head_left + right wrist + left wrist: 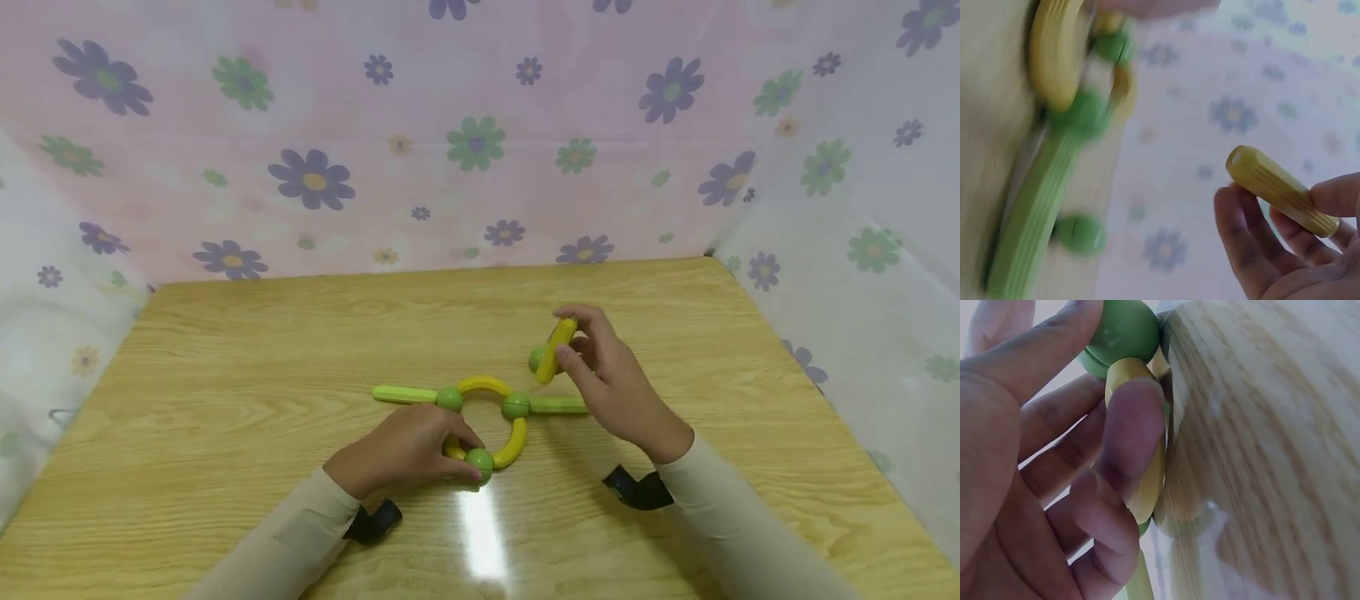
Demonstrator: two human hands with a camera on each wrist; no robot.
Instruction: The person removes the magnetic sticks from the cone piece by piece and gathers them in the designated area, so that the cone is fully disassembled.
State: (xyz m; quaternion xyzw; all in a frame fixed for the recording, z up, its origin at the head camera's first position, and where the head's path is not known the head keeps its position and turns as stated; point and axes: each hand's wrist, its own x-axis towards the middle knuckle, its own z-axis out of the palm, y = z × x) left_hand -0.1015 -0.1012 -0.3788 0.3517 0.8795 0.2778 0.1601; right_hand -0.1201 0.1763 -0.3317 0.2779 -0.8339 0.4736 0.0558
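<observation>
fingers of the right hand (622,387) pinch a yellow piece (557,352), held raised above the table (225,467). left hand (408,446): thumb and fingers grip the near green ball (479,465) of a ring of curved yellow pieces (512,446) lying on the table. one light-green rod (405,394) extends left from the left green ball (449,398), another rod (557,406) right from the right green ball (516,406). a loose green ball (537,359) sits beyond, partly hidden by the pinched piece.

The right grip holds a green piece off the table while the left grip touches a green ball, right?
The colour is wrong: the right grip holds a yellow piece off the table, as the right wrist view shows, while the left grip touches a green ball.
</observation>
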